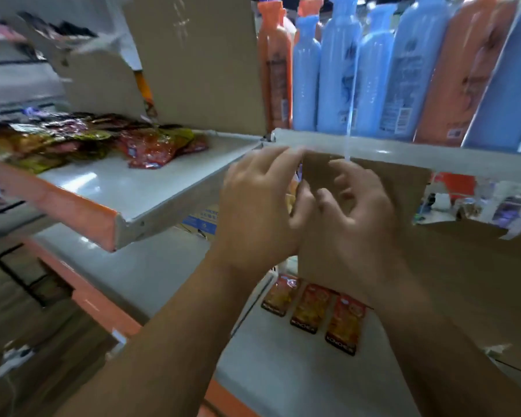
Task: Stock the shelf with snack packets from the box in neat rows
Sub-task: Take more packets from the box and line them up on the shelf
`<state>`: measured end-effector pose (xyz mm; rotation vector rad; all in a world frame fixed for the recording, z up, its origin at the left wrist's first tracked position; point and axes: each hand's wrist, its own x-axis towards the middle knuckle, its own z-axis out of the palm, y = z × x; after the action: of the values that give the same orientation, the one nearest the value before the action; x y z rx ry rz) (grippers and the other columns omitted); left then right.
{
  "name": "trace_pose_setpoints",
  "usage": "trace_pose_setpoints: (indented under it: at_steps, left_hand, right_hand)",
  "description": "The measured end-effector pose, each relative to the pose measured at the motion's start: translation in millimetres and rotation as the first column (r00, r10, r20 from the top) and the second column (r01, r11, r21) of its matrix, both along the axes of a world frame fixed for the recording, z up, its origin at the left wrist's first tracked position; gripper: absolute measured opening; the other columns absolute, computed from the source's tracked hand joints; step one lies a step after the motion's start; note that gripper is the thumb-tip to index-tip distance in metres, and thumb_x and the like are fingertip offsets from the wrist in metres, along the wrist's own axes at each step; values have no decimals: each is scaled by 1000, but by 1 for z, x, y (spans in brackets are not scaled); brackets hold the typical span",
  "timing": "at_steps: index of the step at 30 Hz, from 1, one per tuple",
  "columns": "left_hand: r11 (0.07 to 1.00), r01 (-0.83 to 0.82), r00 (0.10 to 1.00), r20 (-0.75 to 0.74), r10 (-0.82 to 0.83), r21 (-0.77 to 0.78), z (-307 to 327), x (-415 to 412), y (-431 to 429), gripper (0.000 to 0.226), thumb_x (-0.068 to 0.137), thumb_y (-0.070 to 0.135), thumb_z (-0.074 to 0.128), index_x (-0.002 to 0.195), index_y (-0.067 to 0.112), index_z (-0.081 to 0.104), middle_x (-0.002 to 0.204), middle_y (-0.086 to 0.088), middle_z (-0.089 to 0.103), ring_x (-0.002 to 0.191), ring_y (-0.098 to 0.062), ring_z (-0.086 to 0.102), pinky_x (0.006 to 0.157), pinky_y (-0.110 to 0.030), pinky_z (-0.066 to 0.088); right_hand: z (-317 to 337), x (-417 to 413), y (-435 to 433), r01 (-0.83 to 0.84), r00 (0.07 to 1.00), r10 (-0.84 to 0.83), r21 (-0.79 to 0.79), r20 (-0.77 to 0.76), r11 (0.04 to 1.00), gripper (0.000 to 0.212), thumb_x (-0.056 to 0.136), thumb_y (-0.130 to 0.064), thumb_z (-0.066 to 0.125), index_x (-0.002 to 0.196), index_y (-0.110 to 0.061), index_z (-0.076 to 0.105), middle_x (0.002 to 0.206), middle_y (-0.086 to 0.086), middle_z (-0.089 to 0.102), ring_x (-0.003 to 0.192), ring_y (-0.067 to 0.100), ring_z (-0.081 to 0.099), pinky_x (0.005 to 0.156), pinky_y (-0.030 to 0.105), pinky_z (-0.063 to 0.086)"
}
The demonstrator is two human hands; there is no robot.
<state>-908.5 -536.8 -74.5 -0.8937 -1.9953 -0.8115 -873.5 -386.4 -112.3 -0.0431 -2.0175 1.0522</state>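
Observation:
Both hands are raised in front of the upright flap (403, 188) of a brown cardboard box (469, 281) that stands on the lower shelf (283, 371). My left hand (259, 206) grips the flap's top left corner with its fingertips. My right hand (355, 215) hovers against the flap's face with fingers spread and loosely bent, holding nothing I can see. Three red and yellow snack packets (310, 308) lie side by side in a row on the lower shelf, just below my wrists. A small yellowish bit shows between the hands; it is too blurred to name.
A loose pile of snack packets (103, 142) lies on the upper left shelf (151, 191). Behind the pile stands a second open cardboard box (199, 61). Blue and orange bottles (373, 70) fill the upper right shelf. More cartons (36, 311) sit low at the left.

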Motion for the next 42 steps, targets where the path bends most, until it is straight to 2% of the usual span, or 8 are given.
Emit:
trace_pose_setpoints:
  at_steps: [5, 9, 15, 19, 25, 29, 32, 42]
  left_hand:
    - [992, -72, 942, 319, 101, -102, 101, 16, -48, 30, 94, 42, 60, 122, 34, 67, 108, 11, 70, 100, -8, 64, 90, -34, 53]
    - [966, -14, 885, 446, 132, -258, 146, 4, -102, 46, 86, 57, 59, 127, 37, 67, 111, 17, 71, 99, -9, 68, 88, -33, 56]
    - [890, 5, 839, 485, 245, -457, 148, -76, -203, 29, 95, 43, 65, 122, 33, 70, 111, 15, 73, 96, -10, 70, 92, -36, 57]
    - [812, 11, 843, 442, 306, -583, 134, -138, -253, 25, 94, 39, 67, 119, 36, 70, 114, 16, 72, 90, -2, 64, 81, -25, 51]
    - [733, 68, 895, 366, 255, -677, 129, -204, -266, 49, 88, 36, 69, 137, 32, 65, 136, 10, 64, 121, -15, 60, 102, -32, 49]
    - [701, 192, 859, 463, 218, -687, 128, -229, -248, 34, 69, 48, 77, 101, 37, 75, 96, 9, 74, 93, -19, 68, 77, -35, 56]
    - [732, 221, 866, 475, 157, -645, 109, -239, -240, 14, 66, 55, 75, 72, 44, 68, 72, 8, 68, 77, -19, 65, 59, -31, 45]
    - [705, 205, 920, 380, 98, -679, 92, -245, -240, 17, 74, 50, 63, 74, 38, 51, 93, 6, 59, 94, -22, 44, 78, -39, 37]
  right_hand:
    - [88, -15, -31, -13, 993, 28, 128, -113, 992, 37, 92, -32, 65, 129, -30, 61, 111, -7, 58, 97, 12, 58, 77, 23, 44]
    - [132, -30, -69, -51, 990, 79, 235, -114, 971, 28, 88, -33, 63, 116, -29, 66, 100, -7, 58, 86, 14, 58, 75, 31, 48]
    - [170, -67, -146, -127, 976, 30, 458, 215, 880, 20, 90, -42, 66, 108, -34, 67, 102, -9, 62, 81, 14, 62, 71, 31, 54]
    - [184, -101, -193, -170, 886, -135, 582, 443, 795, 20, 91, -43, 65, 107, -32, 69, 105, -7, 66, 89, 15, 64, 81, 32, 56]
    - [201, -164, -242, -270, 587, -544, 778, 599, 567, 39, 98, -35, 49, 125, -15, 68, 128, 7, 65, 114, 28, 62, 97, 34, 50]
    - [191, -197, -255, -246, 486, -565, 724, 667, 644, 26, 90, -37, 61, 104, -17, 71, 103, 4, 70, 71, 19, 64, 70, 31, 52]
    - [167, -219, -264, -190, 435, -550, 670, 713, 718, 21, 84, -38, 67, 77, -19, 66, 89, 3, 72, 65, 20, 61, 76, 34, 56]
    - [151, -209, -267, 79, 597, -388, 430, 702, 899, 13, 83, -20, 64, 94, -15, 63, 61, 6, 64, 44, 23, 56, 45, 25, 44]
